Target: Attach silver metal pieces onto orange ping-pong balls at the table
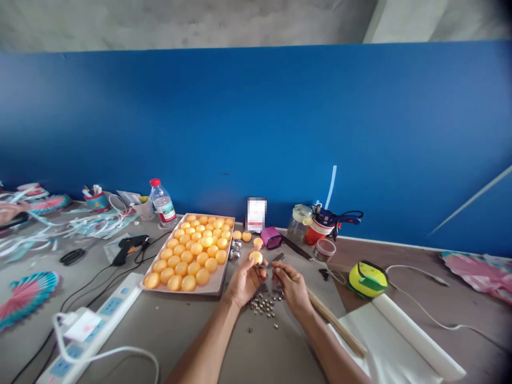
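Note:
My left hand (247, 282) holds an orange ping-pong ball (256, 257) between its fingers, with something dark and shiny at the ball's lower side. Close by on the right, my right hand (290, 282) has its thumb and fingertips pinched together; what they hold, if anything, is too small to make out. A grey flat tool (276, 260) shows between the two hands. Small shiny metal beads (264, 305) lie scattered on the table beneath them. To the left stands a shallow tray (221, 282) filled with rows of orange ping-pong balls (196, 248).
Beyond my hands are silvery balls (235, 250), a purple pouch (271, 238) and a glass jar (299, 224). A wooden stick (340, 325) and white sheet (400, 341) lie right. Left are a power strip (108, 314), glue gun (130, 246) and water bottle (163, 205). Another person's hand (10, 212) shows far left.

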Available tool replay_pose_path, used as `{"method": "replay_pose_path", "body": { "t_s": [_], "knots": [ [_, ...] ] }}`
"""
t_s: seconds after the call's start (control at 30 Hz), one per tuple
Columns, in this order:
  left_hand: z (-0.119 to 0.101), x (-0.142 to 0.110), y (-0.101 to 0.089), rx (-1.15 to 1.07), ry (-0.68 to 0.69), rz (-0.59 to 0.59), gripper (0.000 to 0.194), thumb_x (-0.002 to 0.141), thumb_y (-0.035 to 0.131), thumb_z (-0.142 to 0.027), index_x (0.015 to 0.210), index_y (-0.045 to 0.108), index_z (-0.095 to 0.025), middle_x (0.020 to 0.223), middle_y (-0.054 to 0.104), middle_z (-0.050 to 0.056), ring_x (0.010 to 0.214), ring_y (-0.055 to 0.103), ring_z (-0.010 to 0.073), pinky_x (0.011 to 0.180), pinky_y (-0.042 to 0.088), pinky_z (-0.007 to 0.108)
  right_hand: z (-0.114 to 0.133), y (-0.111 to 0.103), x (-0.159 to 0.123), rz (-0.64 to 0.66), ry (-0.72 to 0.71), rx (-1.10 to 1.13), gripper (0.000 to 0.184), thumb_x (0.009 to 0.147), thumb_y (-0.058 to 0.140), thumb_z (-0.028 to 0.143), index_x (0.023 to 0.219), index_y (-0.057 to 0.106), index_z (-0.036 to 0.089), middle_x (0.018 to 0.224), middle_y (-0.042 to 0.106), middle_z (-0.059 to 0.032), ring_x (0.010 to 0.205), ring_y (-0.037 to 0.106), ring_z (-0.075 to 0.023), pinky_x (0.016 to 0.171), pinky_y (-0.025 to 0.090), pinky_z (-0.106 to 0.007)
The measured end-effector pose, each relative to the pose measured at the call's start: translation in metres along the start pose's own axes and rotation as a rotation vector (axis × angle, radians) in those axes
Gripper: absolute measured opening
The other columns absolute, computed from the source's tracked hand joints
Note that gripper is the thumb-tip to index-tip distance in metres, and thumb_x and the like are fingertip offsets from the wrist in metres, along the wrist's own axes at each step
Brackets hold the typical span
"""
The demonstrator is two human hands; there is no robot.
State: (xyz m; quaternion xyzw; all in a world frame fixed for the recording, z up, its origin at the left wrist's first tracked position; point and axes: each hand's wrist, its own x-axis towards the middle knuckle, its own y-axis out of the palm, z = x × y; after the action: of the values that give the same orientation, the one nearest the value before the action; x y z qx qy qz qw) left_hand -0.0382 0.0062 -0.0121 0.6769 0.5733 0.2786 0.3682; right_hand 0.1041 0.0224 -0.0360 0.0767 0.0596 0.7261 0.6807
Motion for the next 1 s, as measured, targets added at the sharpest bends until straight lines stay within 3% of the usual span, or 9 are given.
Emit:
{"method": "replay_pose_path", "body": {
  "t_s": [0.17, 0.37, 0.5, 0.7, 1.0],
  "knots": [
    [0.006, 0.003, -0.003, 0.041, -0.062, -0.048, 0.037, 0.082, 0.057, -0.042, 0.108, 0.053, -0.017, 0.070, 0.058, 0.003, 0.056, 0.052, 0.0111, 0.057, 0.040, 0.023, 0.007, 0.004, -0.004, 0.035, 0.034, 0.209, 0.028, 0.065, 0.072, 0.038, 0.082, 0.060, 0.019, 0.065, 0.059, 0.0017, 0.051, 0.046, -0.0096, 0.050, 0.035, -0.023],
    [0.013, 0.009, -0.003, 0.147, -0.049, -0.088, 0.043, 0.074, 0.060, -0.057, 0.075, 0.050, -0.015, 0.057, 0.046, -0.002, 0.049, 0.041, 0.0080, 0.047, 0.031, 0.020, 0.019, 0.014, -0.012, 0.118, -0.054, 0.107, 0.019, 0.073, 0.065, 0.035, 0.069, 0.056, 0.019, 0.058, 0.050, 0.0038, 0.055, 0.045, -0.0103, 0.056, 0.038, -0.023],
    [0.018, 0.008, -0.004, 0.247, 0.009, -0.095, 0.049, 0.073, 0.056, -0.063, 0.078, 0.050, -0.014, 0.063, 0.047, -0.002, 0.053, 0.041, 0.0078, 0.048, 0.030, 0.021, 0.024, 0.021, -0.016, 0.167, -0.114, 0.064, 0.019, 0.073, 0.063, 0.036, 0.068, 0.055, 0.020, 0.066, 0.052, 0.0019, 0.060, 0.048, -0.0122, 0.058, 0.041, -0.025],
    [0.021, 0.005, -0.009, 0.474, 0.052, -0.164, 0.050, 0.077, 0.049, -0.064, 0.085, 0.054, -0.015, 0.068, 0.050, -0.001, 0.058, 0.043, 0.0098, 0.053, 0.034, 0.022, 0.015, 0.023, -0.013, 0.057, -0.174, -0.087, 0.015, 0.071, 0.062, 0.033, 0.067, 0.058, 0.020, 0.072, 0.053, 0.0001, 0.067, 0.050, -0.0139, 0.062, 0.043, -0.025],
    [0.020, 0.002, -0.003, 0.722, 0.155, -0.138, 0.041, 0.084, 0.040, -0.058, 0.083, 0.049, -0.018, 0.071, 0.048, -0.001, 0.060, 0.046, 0.0117, 0.054, 0.039, 0.024, 0.009, 0.023, -0.013, 0.053, -0.034, -0.020, 0.018, 0.067, 0.064, 0.036, 0.069, 0.057, 0.019, 0.061, 0.055, 0.0017, 0.057, 0.049, -0.0134, 0.058, 0.042, -0.026]
  ]
}}
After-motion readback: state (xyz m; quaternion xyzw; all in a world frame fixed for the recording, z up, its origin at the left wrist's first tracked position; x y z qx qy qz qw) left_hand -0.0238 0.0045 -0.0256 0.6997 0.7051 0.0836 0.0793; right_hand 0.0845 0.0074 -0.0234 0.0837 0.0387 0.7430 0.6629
